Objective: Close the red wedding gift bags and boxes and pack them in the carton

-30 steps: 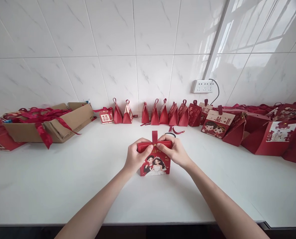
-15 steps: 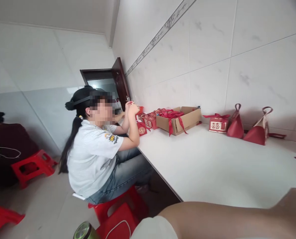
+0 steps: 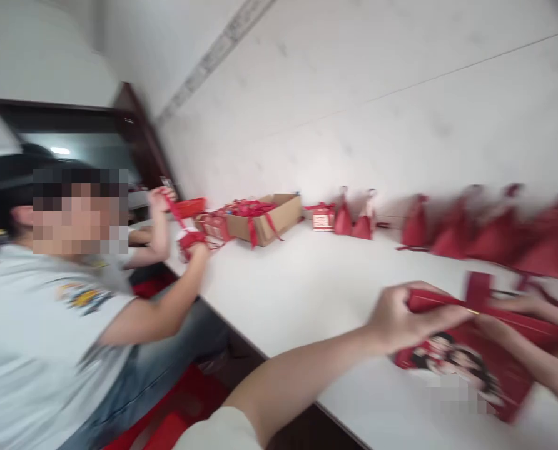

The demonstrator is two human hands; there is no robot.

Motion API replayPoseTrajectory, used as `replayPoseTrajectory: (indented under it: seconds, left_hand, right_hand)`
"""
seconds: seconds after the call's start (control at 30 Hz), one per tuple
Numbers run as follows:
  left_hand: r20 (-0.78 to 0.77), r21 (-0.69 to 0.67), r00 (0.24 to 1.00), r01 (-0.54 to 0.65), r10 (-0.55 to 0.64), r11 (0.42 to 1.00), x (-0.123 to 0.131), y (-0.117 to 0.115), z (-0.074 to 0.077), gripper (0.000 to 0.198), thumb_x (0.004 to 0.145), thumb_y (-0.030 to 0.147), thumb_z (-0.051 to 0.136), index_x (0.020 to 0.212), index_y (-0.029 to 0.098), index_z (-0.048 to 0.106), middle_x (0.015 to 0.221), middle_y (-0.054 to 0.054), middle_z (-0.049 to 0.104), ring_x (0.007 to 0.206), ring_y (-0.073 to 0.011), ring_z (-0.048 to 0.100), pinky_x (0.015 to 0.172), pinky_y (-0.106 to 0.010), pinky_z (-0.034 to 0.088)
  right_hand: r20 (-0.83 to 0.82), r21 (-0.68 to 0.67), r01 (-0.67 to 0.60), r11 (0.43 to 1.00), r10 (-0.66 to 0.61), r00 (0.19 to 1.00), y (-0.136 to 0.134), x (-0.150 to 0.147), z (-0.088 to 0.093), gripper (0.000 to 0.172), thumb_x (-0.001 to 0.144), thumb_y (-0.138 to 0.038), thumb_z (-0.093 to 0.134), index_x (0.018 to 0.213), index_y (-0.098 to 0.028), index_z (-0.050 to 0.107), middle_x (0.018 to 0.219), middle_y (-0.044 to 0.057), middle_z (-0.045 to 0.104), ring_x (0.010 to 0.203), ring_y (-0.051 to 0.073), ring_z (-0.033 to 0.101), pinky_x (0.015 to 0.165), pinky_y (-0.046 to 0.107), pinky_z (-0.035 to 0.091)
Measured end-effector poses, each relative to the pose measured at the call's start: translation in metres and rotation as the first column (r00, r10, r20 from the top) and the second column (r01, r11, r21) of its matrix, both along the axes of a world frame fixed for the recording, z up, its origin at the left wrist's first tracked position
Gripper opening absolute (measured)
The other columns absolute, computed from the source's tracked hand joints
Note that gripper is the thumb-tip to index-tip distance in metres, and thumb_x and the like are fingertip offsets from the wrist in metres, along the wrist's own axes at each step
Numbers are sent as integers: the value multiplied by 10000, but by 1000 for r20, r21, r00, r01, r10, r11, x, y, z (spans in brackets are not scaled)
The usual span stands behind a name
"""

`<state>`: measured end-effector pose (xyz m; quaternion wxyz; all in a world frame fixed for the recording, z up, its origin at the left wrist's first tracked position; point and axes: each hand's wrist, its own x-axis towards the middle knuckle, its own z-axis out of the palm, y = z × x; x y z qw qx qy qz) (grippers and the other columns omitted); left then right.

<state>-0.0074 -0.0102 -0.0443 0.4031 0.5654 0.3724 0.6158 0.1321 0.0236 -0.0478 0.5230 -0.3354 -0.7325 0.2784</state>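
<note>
A red gift box (image 3: 508, 381) with a printed picture of two figures on its side is at the right, above the white table (image 3: 279, 281). My left hand (image 3: 396, 315) is closed on the box's left upper edge, thumb along the top. My right hand (image 3: 527, 337) grips the upper edge from the right, its thumb close to my left thumb. A red strap stands up behind the box's top edge. Motion blurs the box, and some of my right fingers are hidden behind it.
Several red pouches (image 3: 490, 228) with loop handles line the wall. Farther left are a small red box (image 3: 323, 219) and a cardboard box (image 3: 264, 222) of red ribbons. A seated co-worker (image 3: 49, 312) at the left handles a red ribboned box (image 3: 192, 244).
My view has swung right, bringing both my hands, the held gift box and more pouches into sight. The co-worker's hands have moved apart, one lower at a red box, one raised with ribbon.
</note>
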Motion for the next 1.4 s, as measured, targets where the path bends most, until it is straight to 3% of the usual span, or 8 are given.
replayPoseTrajectory:
  seconds: [0.07,0.33,0.47,0.6,0.8,1.07,1.2,1.4]
  left_hand:
    - [-60,1,998,-30,30,1000,-3,0,3,291,664,442,698,665,160,625,645,-31,609,617,-150,568,597,-257,459]
    - [-244,61,968,-36,50,997,-15,5,11,228,759,383,625,704,165,588,685,-10,612,663,-145,581,611,-226,453]
    - [-193,47,981,43,-34,998,-19,8,3,232,756,393,619,785,165,589,716,-9,612,663,-144,580,604,-230,466]
    - [-156,-67,979,121,-130,990,-21,15,-7,273,738,423,625,751,155,578,681,-16,611,634,-155,583,575,-250,479]
    - [-211,-71,975,50,-64,996,-22,18,-9,301,717,450,625,721,152,588,666,-25,630,624,-170,592,557,-259,479]
    - [-203,-75,977,55,-69,996,-20,16,-7,298,725,448,618,721,152,586,664,-22,627,624,-166,597,566,-260,491]
    - [-195,-53,978,60,-69,997,-22,17,-9,294,730,437,626,754,145,604,698,-28,643,661,-174,609,591,-264,501]
    - [-142,88,989,43,-30,995,-21,8,2,357,761,377,635,1044,161,633,984,-66,689,892,-206,639,741,-271,519]
  right_hand:
    - [80,-26,88,996,-86,993,-11,19,11,212,709,-475,652,713,-269,606,669,34,650,564,201,613,493,313,466]
    - [39,-81,-14,997,18,999,-15,5,24,189,791,-341,575,676,-198,529,629,-4,579,547,130,531,507,248,424]
    - [-48,-148,-58,987,51,998,-17,6,24,156,759,-323,600,745,-195,513,672,-17,561,552,112,506,518,240,421]
    - [-99,-109,-21,994,11,995,-15,6,23,162,749,-286,597,863,-194,528,785,-1,576,641,121,541,591,249,447]
    - [-54,-102,-10,995,5,999,-14,6,24,120,765,-289,581,713,-181,577,693,2,611,622,129,550,582,247,443]
    - [-60,-134,-41,990,33,998,-13,8,22,162,777,-308,580,683,-177,574,651,-11,587,566,108,528,515,223,414]
    - [-102,-141,-57,988,43,994,-14,7,22,119,759,-293,599,780,-179,574,746,3,606,613,115,548,550,233,435]
    - [-277,-137,-59,989,19,961,-18,2,20,201,740,-277,630,883,-211,505,786,-3,602,661,134,579,591,263,473]
